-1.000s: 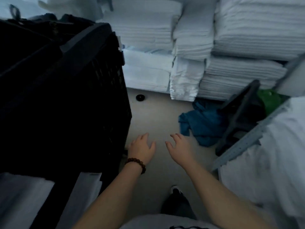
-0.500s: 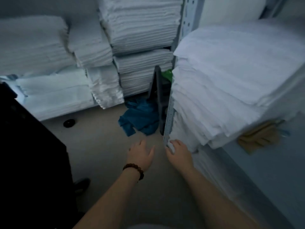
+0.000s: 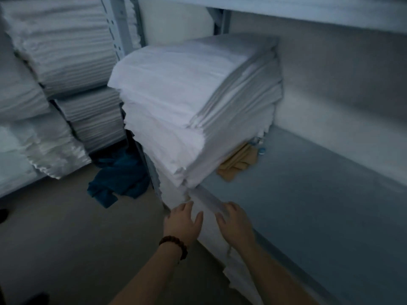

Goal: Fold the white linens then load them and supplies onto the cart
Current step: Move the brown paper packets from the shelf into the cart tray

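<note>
Head view looks down on a tall stack of folded white linens point(image 3: 187, 102), sitting on a grey-blue metal shelf board point(image 3: 319, 205) and leaning a little over its front edge; nothing grips it. Below the stack's near corner, the left hand point(image 3: 182, 223) hangs with fingers spread and relaxed, holding nothing; a dark brown beaded bracelet point(image 3: 174, 245) circles its wrist. Just to the right of it, the right hand point(image 3: 236, 225) is likewise slack and empty, its fingertips point(image 3: 229, 205) over the pale front lip of the shelf; whether they touch the lip cannot be told. Between and beneath the two hands, under the stack, more white folded cloth point(image 3: 209, 238) fills the level below the shelf board.

Tucked behind the stack's right lower corner lies a crumpled tan cloth point(image 3: 237, 164) on the shelf board; left of the stack's base, a rumpled dark blue cloth point(image 3: 119, 181) lies on the grey floor point(image 3: 66, 238). Further left of the stack stand other piles of white folded linen point(image 3: 61, 47), several high; a pale perforated metal upright point(image 3: 116, 25) rises between them and the stack.
</note>
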`<state>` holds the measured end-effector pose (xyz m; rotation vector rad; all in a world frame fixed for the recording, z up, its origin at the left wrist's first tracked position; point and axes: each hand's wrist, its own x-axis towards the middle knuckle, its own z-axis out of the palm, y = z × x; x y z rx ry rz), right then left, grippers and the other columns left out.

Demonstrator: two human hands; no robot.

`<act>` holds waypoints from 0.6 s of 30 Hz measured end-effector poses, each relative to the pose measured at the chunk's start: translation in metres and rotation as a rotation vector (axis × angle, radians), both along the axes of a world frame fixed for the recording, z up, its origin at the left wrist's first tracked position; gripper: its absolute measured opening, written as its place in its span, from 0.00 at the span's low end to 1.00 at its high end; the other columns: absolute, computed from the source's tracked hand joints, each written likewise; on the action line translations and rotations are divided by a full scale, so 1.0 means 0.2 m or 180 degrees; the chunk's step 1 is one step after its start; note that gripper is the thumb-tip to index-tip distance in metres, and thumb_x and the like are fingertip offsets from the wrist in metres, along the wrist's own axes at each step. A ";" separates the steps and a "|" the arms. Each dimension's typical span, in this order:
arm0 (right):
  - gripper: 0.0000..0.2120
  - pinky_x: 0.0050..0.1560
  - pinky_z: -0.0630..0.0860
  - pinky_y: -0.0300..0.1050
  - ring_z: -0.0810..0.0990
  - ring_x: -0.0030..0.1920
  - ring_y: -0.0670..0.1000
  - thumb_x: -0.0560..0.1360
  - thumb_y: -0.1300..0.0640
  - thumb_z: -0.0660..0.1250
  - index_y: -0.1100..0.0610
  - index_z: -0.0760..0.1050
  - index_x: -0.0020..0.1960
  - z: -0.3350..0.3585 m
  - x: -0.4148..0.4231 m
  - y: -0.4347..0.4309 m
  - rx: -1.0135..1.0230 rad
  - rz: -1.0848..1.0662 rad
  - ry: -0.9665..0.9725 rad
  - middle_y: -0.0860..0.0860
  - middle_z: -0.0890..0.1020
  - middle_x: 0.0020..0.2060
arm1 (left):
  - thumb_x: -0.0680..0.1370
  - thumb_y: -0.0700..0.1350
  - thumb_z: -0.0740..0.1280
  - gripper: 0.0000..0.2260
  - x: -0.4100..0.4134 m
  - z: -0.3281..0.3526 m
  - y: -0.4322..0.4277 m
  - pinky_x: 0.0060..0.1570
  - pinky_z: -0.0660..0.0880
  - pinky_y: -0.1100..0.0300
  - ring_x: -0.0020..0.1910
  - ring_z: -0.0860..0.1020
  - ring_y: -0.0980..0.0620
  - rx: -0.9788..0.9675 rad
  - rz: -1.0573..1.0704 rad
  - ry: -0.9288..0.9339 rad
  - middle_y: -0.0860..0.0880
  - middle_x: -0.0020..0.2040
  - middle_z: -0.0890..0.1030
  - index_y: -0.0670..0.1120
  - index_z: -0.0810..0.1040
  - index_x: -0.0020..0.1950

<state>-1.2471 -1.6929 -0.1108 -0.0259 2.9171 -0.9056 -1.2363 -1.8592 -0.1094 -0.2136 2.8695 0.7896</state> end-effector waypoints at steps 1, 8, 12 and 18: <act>0.21 0.62 0.68 0.45 0.72 0.62 0.53 0.79 0.47 0.60 0.58 0.71 0.67 0.00 0.02 0.09 0.0007 -0.0050 0.0033 0.54 0.74 0.64 | 0.80 0.62 0.53 0.27 0.00 0.00 0.09 0.68 0.62 0.51 0.70 0.65 0.49 0.0010 -0.0046 0.0023 0.51 0.74 0.66 0.52 0.61 0.76; 0.24 0.69 0.62 0.44 0.66 0.69 0.52 0.80 0.47 0.60 0.56 0.66 0.72 -0.04 0.11 0.54 0.0002 -0.0171 -0.0097 0.53 0.68 0.71 | 0.80 0.62 0.53 0.26 0.06 -0.02 0.52 0.69 0.61 0.51 0.71 0.64 0.50 -0.0003 -0.0205 0.0048 0.51 0.74 0.65 0.52 0.61 0.75; 0.24 0.69 0.63 0.44 0.67 0.69 0.52 0.80 0.47 0.59 0.57 0.66 0.72 -0.06 0.12 0.63 0.0000 -0.0181 -0.0120 0.53 0.68 0.70 | 0.80 0.61 0.53 0.26 0.06 -0.02 0.61 0.69 0.60 0.51 0.71 0.64 0.50 -0.0086 -0.0286 0.0014 0.51 0.74 0.65 0.52 0.61 0.76; 0.24 0.69 0.63 0.44 0.65 0.70 0.51 0.80 0.46 0.59 0.54 0.65 0.72 -0.10 0.04 0.66 0.0055 -0.0303 -0.0139 0.51 0.67 0.71 | 0.80 0.61 0.54 0.26 -0.07 -0.02 0.65 0.69 0.61 0.53 0.72 0.64 0.50 -0.0147 -0.0412 0.0074 0.51 0.74 0.65 0.52 0.61 0.76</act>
